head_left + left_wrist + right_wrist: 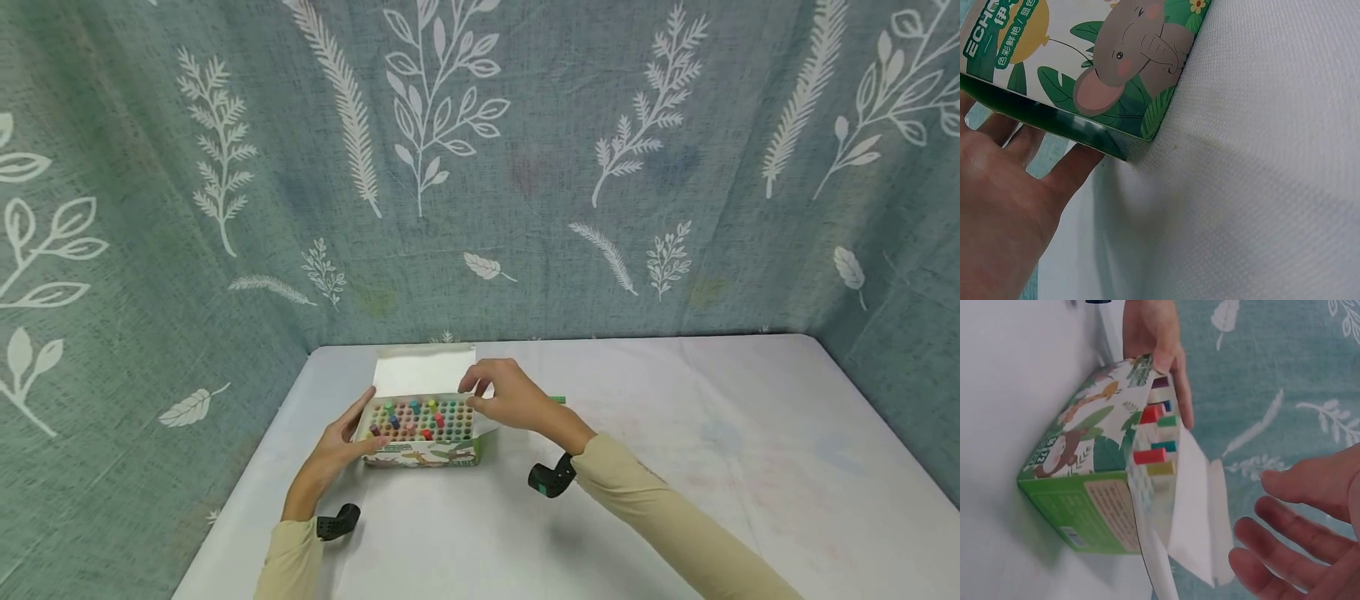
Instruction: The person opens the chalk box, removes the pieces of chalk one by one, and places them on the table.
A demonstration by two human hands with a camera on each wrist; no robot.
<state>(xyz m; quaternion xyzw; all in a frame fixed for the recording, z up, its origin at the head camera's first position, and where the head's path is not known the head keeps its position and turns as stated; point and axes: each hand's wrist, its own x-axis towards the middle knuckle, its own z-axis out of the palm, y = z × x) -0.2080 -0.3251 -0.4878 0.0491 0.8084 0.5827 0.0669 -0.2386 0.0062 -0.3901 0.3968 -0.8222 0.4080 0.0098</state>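
Note:
An opened cardboard marker box (423, 455) with animal pictures sits on the table, its white lid (423, 372) tipped back. Inside is a tray of round holes (457, 417), with several coloured markers (1150, 456) standing up from some of them. My left hand (330, 458) holds the box's left end, thumb at the front top edge and fingers along the side. Over the right end hovers my right hand (512, 398), fingers bent and apart; the right wrist view shows nothing between them. Just past this hand lies a thin green stick-like thing (557, 399), partly hidden.
A white cloth covers the table (712, 467), which stretches to the right of the box. Behind it hangs a green curtain (555, 250) with white leaf prints. At the box's right end a white side flap (484, 425) sticks out.

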